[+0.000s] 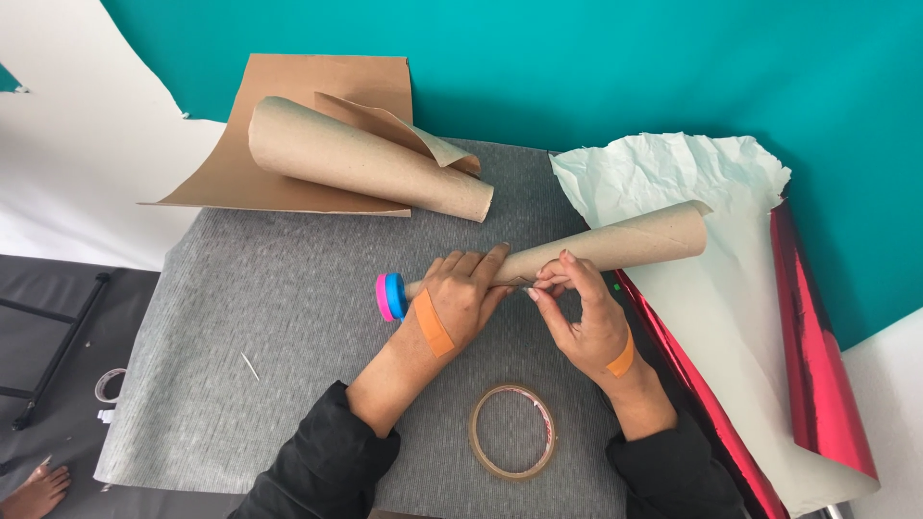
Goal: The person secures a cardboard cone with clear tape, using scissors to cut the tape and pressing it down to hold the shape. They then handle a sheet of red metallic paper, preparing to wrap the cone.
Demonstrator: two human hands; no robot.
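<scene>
Caps [389, 296], pink and blue, poke out left of the left hand [460, 300]; what they cap is hidden inside the paper roll [615, 246]. That hand wraps the roll's narrow end, palm down. Right hand [582, 312] pinches the roll's paper edge with its fingertips, wrist bent up. Tape ring [512, 432] lies just below, between the wrists.

Matt brown paper roll [615, 245]; glossy red foil [817, 356].
</scene>
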